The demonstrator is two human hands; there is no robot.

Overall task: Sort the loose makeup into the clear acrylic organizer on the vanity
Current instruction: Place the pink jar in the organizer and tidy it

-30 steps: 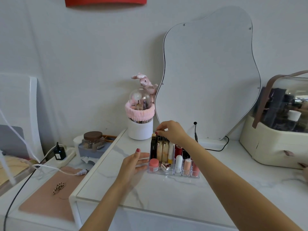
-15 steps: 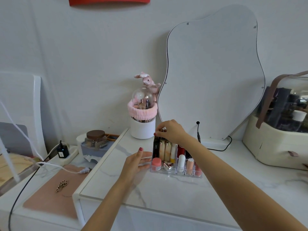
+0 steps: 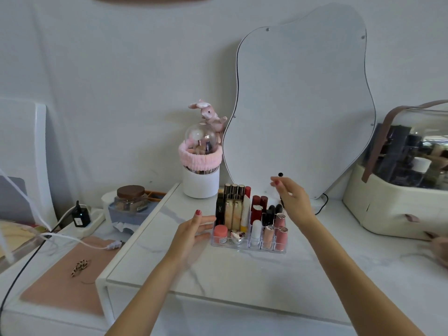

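The clear acrylic organizer (image 3: 247, 246) stands on the white marble vanity (image 3: 230, 270), filled with upright lipsticks, gold tubes (image 3: 233, 212), a pink jar (image 3: 220, 232) and pink glosses (image 3: 280, 235). My left hand (image 3: 192, 232) rests flat on the vanity, fingertips against the organizer's left side, holding nothing. My right hand (image 3: 292, 201) hovers above the organizer's back right corner, fingers loosely spread and empty.
A white brush holder (image 3: 201, 184) with a pink band stands behind the organizer, beside a wavy mirror (image 3: 300, 105). A cream cosmetics case (image 3: 388, 207) sits at the right. To the left, a lower shelf holds a jar (image 3: 131, 197), power strip and cables.
My right hand let go of the tall tubes at the organizer's back left and moved up and to the right, opening. The left hand stayed by the organizer's side.
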